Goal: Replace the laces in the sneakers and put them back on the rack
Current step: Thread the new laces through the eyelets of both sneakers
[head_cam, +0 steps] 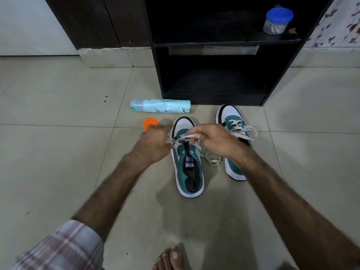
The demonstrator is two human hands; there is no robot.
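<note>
- Pale floor tiles (58,94) in front of a dark wooden shoe rack (214,82) serve as the work spot, close enough that the finished pair can go straight onto its lower shelf.
- Left hand (153,141) and right hand (214,139) each pinch a run of the white lace (185,136) above the near sneaker (188,168), drawing it taut across the front eyelets, apparently to seat it.
- Its toe points toward the rack, heel toward the person, giving both grips an even pull.
- Beside it, the second sneaker (233,121) already looks laced, loose ends trailing on the floor.
- Nearby lie a spray can (159,106) on its side and an orange cap (149,123); a blue-lidded jar (276,21) stands on the upper shelf.
</note>
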